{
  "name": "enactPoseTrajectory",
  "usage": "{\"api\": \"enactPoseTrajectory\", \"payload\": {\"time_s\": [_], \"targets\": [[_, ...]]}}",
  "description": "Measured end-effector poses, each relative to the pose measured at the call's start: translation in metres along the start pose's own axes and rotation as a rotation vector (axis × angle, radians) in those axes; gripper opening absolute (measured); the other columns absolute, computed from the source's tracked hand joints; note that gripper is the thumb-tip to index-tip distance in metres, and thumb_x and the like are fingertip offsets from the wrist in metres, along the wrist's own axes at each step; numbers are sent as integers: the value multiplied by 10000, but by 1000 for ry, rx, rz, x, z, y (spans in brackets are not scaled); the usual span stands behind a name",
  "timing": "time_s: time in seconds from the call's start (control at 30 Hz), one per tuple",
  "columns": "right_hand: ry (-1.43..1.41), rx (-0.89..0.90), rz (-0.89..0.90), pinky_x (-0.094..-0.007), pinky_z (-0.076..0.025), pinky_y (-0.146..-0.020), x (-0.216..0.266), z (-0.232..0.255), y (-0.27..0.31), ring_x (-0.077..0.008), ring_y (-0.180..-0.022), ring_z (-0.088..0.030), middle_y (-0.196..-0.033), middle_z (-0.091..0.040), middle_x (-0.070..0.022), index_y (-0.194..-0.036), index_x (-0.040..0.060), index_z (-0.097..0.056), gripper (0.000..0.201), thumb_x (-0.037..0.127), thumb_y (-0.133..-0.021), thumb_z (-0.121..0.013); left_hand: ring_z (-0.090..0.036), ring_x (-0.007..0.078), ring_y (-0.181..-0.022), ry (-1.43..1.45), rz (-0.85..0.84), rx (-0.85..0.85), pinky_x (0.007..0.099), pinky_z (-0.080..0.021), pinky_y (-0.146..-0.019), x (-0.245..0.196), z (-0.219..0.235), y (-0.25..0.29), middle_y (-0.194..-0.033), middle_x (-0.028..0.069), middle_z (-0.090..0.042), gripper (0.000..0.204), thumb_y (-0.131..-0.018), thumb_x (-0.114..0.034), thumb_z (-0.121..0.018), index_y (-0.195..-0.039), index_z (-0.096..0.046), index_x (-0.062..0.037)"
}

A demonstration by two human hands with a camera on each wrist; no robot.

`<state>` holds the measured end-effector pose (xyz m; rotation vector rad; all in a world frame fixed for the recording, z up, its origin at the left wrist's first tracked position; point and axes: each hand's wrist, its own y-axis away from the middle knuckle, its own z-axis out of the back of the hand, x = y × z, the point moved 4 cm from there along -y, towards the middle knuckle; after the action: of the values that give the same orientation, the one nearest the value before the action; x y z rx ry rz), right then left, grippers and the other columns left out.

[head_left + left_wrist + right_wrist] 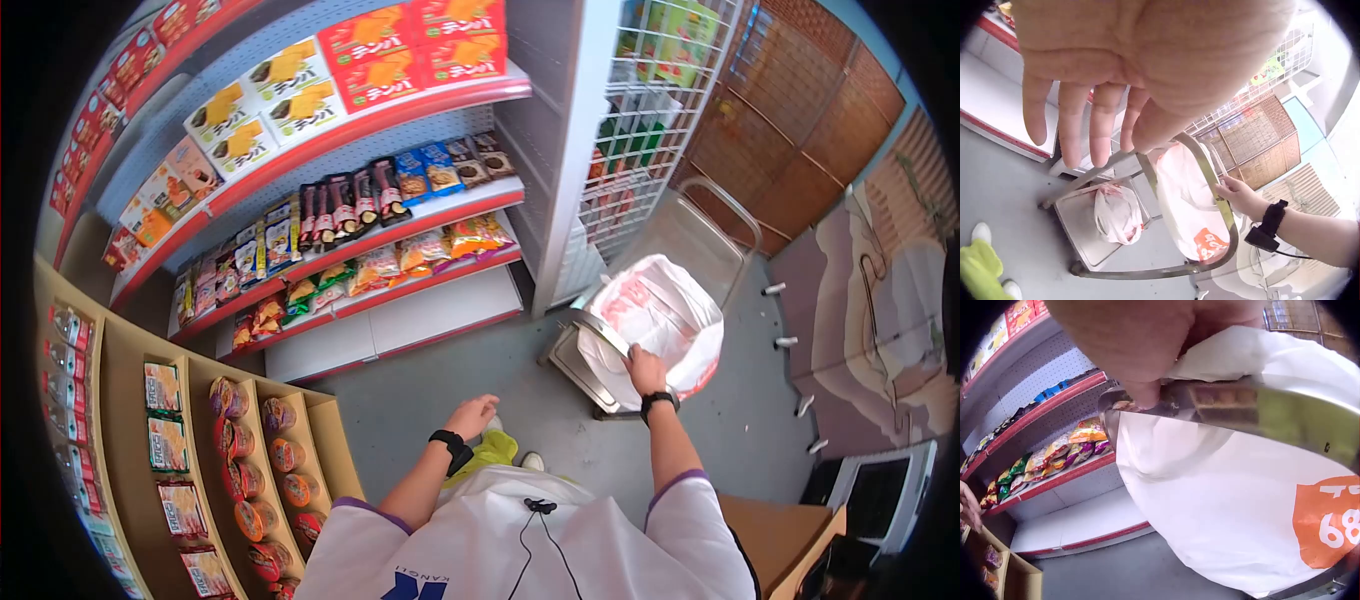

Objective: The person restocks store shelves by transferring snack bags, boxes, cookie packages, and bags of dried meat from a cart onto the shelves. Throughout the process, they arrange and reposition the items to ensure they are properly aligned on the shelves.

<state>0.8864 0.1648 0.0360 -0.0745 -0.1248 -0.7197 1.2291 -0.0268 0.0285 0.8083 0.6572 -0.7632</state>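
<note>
My right hand [648, 372] grips the metal push handle [1229, 406] of a trolley, its fingers curled over the bar in the right wrist view. A large white plastic bag [690, 300] with orange-red print sits at the top of the trolley, right behind the handle. A smaller white plastic bag [1117, 215] lies on the lower metal tray [1079, 219]. My left hand [472, 415] hangs in the air to the left of the trolley, fingers loosely extended and holding nothing.
Snack shelves [400, 235] with boxes and bags stand ahead, beside a white wire rack [640, 130]. On the left, a cardboard-coloured shelf [325, 415] holds cup noodles and bottles. An open cardboard box [760, 515] is at the lower right, near a patterned panel [860, 300].
</note>
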Motion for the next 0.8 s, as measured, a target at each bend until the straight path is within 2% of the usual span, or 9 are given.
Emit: {"api": "enactPoseTrajectory", "payload": {"time_s": [0.23, 0.37, 0.43, 0.5, 0.57, 0.67, 0.73, 0.77, 0.8], "targets": [[-2, -87, 1, -417, -500, -594, 0, 9, 3, -300, -679, -640, -696, -637, -116, -892, 79, -542, 296, 345, -811, -643, -623, 180, -969, 210, 1, 22, 305, -491, -851, -34, -37, 4, -1045, 97, -645, 273, -904, -146, -555, -1166, -557, -70], [36, -11, -16, -414, -500, -602, -3, 27, 1, -303, -691, -636, -686, -638, -114, -1030, 106, -549, 381, 378, -790, -667, -615, 168, -978, 240, -12, 54, 300, -486, -854, -39, -33, -3, -1065, 80, -631, 290, -905, -149, -561, -1186, -543, -78], [61, 79, -66, -404, -498, -677, -5, 37, 1, -305, -802, -626, -803, -652, -127, -1117, 90, -534, 505, 426, -767, -679, -626, 210, -965, 320, -73, 69, 321, -492, -830, -32, -31, -22, -1066, 109, -619, 329, -894, -152, -562, -1208, -510, -68], [59, -106, -22, -405, -476, -772, -16, 46, 8, -310, -935, -589, -971, -637, -142, -1149, 47, -526, 622, 488, -739, -683, -611, 192, -975, 319, -81, 76, 310, -487, -840, -32, -22, -45, -1075, 92, -610, 347, -895, -161, -575, -1224, -500, -81], [79, -49, -90, -409, -450, -836, -26, 43, 11, -315, -1020, -557, -1083, -601, -146, -1167, 8, -513, 707, 525, -718, -687, -597, 174, -985, 316, -95, 94, 299, -481, -849, -34, -14, -77, -1084, 74, -601, 366, -896, -171, -588, -1241, -490, -95], [56, 131, -169, -444, -478, -779, -36, 25, 22, -335, -969, -593, -1002, -633, -168, -1099, 36, -542, 600, 495, -739, -684, -568, 184, -1017, 256, -90, 96, 346, -485, -842, -46, -8, -125, -1144, 89, -566, 557, -880, -247, -618, -1360, -357, -137], [-9, 184, -276, -463, -481, -747, -39, 13, 26, -356, -912, -605, -943, -640, -184, -1069, 40, -529, 556, 489, -767, -659, -536, 201, -1056, 397, 140, 162, 421, -480, -834, -77, -4, -144, -1212, 103, -513, 791, -853, -354, -646, -1449, -149, -201], [-76, 230, -352, -483, -485, -715, -41, 7, 28, -377, -856, -617, -884, -646, -199, -1038, 44, -517, 515, 483, -795, -634, -495, 241, -1124, 437, 187, 263, 501, -463, -828, -76, -14, -165, -1288, 124, -461, 948, -835, -436, -648, -1464, 40, -267], [-68, 173, -323, -487, -489, -664, -38, 9, 29, -390, -765, -626, -799, -647, -194, -974, 53, -500, 434, 436, -815, -629, -480, 266, -1142, 486, 213, 301, 519, -455, -831, -88, -18, -175, -1317, 128, -440, 973, -834, -445, -647, -1455, 84, -285]]}}
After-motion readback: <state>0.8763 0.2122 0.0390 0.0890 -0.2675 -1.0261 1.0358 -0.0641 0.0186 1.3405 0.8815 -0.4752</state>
